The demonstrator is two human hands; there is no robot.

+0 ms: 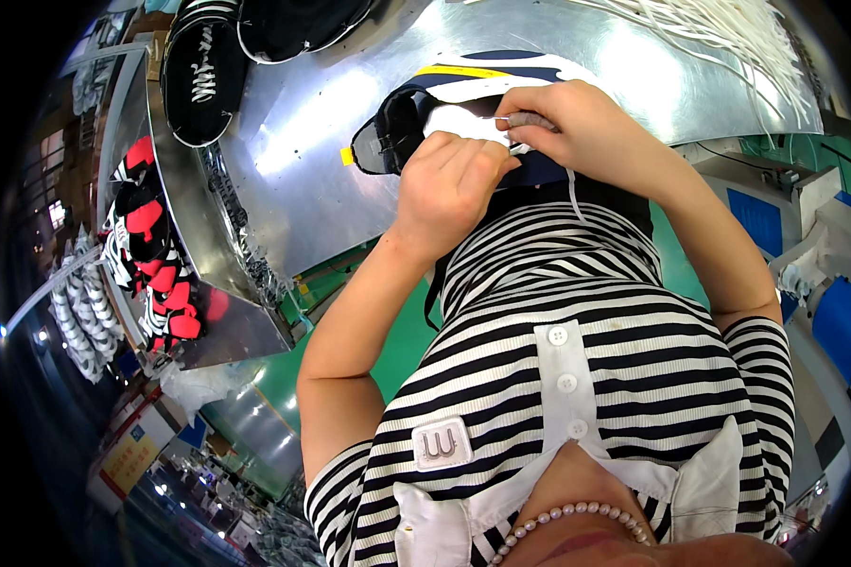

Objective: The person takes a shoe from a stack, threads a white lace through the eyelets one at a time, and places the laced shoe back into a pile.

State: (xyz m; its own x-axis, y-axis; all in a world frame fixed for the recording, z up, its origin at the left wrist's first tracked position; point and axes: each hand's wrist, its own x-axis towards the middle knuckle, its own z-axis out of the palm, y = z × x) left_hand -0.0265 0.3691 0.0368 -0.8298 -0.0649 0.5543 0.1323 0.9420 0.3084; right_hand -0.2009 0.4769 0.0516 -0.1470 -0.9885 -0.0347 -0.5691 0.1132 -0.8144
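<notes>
A dark navy shoe [390, 128] with white stripes and a yellow band lies sideways at the near edge of the metal table, its opening toward the left. My left hand [449, 189] is closed on the shoe's near side, fingers curled at its white part [463, 125]. In my right hand [586, 128], a thin metal-tipped tool with a wrapped greyish-brown handle [531, 120] is gripped, its tip pointing left at the white part. A white lace [574, 194] dangles below the right hand. My fingers hide where the tip meets the shoe.
Black shoes with white stitching [199, 85] lie at the table's far left. A bundle of white laces [709, 38] spreads over the far right. Red, black and white shoe pieces [156, 250] are stacked left of the metal table [303, 203]. Blue panels [837, 326] stand at right.
</notes>
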